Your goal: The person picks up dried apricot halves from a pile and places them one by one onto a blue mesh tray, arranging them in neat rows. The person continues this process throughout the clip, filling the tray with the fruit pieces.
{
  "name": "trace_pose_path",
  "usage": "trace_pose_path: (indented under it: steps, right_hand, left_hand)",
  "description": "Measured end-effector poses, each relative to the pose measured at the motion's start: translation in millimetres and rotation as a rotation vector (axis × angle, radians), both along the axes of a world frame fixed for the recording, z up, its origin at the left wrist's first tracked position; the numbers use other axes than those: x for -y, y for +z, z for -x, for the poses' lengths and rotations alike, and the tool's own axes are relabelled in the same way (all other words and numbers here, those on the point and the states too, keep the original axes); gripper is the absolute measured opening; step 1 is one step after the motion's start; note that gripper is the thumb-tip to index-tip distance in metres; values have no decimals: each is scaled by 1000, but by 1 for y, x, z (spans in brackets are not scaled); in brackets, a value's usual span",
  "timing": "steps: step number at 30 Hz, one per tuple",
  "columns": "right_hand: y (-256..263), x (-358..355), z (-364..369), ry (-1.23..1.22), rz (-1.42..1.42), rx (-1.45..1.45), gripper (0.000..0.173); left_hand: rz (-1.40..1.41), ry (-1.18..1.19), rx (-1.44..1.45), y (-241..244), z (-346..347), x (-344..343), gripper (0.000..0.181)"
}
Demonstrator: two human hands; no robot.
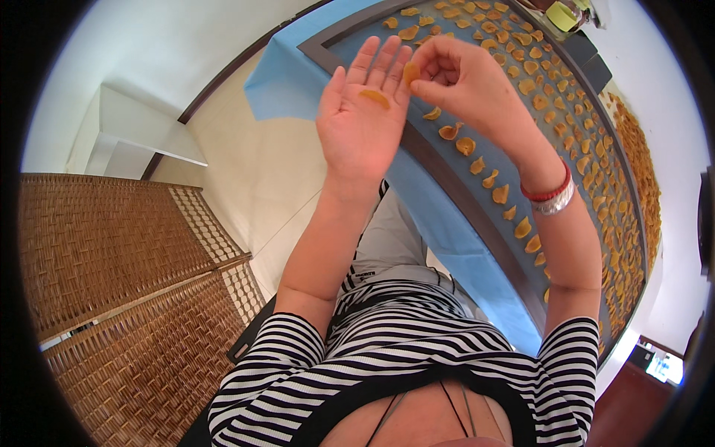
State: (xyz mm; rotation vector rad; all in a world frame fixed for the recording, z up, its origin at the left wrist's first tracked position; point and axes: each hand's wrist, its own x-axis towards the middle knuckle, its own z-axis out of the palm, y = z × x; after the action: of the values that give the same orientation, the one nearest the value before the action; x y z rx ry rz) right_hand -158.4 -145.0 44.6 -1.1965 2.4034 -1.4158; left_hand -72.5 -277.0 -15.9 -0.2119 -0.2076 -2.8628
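My left hand point(364, 114) is held palm up with its fingers stretched out, and an orange-brown dried slice point(374, 99) lies across the palm. Between the thumb and forefinger of my right hand point(461, 78) is another dried slice point(411, 73), held upright beside the left fingers. Both hands are above the near corner of a dark-framed mesh drying screen point(441, 167). Many curled dried slices point(465, 146), perhaps fruit, are spread over the mesh in rows. The right wrist wears a red band and a silver bracelet.
Light blue cloth point(285, 72) hangs below the screen's frame. Beyond the far edge lies a heap of dried pieces point(642, 162), with a jar point(563, 15) bearing a yellow-green label near the top. A woven folding screen point(111, 240) and a white cabinet point(134, 128) stand at left.
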Motion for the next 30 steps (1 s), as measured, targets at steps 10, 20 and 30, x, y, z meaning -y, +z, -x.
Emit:
trace_pose_path:
  steps: [10, 20, 30]
  right_hand:
    - [-18, -5, 24, -61, -147, 260, 22]
    - [-26, -3, 33, 18, -246, 8, 16]
    - [-25, -3, 32, 252, -273, -352, 4]
  left_hand:
    - [-61, 48, 1, -2, -8, 19, 51]
    - [-104, 26, -7, -6, -8, 20, 51]
    - [-58, 42, 4, -5, -9, 20, 52]
